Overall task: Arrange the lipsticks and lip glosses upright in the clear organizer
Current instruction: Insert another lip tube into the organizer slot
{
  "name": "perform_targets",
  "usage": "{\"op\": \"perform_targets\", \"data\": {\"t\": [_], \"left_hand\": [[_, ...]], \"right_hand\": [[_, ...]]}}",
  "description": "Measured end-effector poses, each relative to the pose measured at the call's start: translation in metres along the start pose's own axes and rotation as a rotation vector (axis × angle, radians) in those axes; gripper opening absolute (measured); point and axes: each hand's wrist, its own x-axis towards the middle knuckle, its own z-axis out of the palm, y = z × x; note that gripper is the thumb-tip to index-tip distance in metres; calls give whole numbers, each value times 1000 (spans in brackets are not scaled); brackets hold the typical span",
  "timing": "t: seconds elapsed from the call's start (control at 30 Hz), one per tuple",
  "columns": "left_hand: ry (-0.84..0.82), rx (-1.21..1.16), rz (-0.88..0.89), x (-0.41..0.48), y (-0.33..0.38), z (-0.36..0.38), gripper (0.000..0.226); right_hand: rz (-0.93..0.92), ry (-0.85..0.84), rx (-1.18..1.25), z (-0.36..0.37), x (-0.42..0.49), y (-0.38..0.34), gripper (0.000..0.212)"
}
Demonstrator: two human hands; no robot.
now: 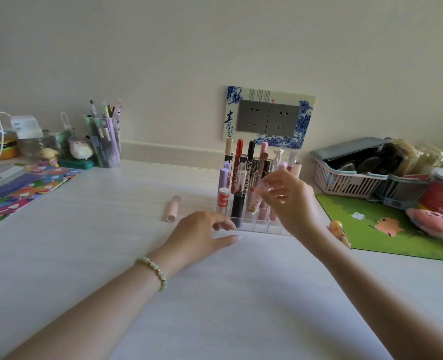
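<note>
A clear organizer (256, 228) stands on the white desk near the wall, with several lipsticks and lip glosses (241, 172) upright in its compartments. My right hand (290, 201) hovers over its right side, fingertips pinched on a small pale pink lip gloss (263, 187) above the compartments. My left hand (204, 233) rests on the desk at the organizer's front left corner, fingers touching its edge and holding nothing. A pink lipstick (172, 208) lies flat on the desk left of the organizer. A yellow tube (341, 233) lies to the right, partly behind my right wrist.
A green mouse mat (386, 229) with a pink plush (430, 222) lies at the right, with baskets (345, 180) behind it. A pen holder (106, 141), small figures and colourful paper (25, 193) sit at the left. A wall socket (267, 120) is behind the organizer.
</note>
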Motion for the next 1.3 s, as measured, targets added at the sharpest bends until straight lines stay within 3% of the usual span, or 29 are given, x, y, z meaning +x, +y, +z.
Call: {"op": "perform_targets", "data": {"t": [0.17, 0.83, 0.93, 1.07, 1.17, 1.23, 1.3], "left_hand": [[-59, -26, -14, 2, -5, 3, 27], [-12, -20, 47, 3, -5, 4, 23], [75, -8, 59, 3, -3, 4, 24], [391, 30, 71, 8, -3, -7, 43], [570, 74, -68, 13, -14, -22, 27], [536, 133, -188, 18, -31, -25, 12], [389, 206, -290, 20, -48, -22, 25]], "right_hand": [[13, -10, -12, 9, 0, 7, 13], [55, -28, -163, 20, -7, 18, 23], [1, -1, -247, 19, -9, 17, 23], [-16, 2, -270, 18, -10, 16, 23], [-23, 16, -279, 18, -10, 14, 23], [-44, 37, -270, 18, -11, 11, 21], [-87, 54, -253, 19, -13, 7, 18]]}}
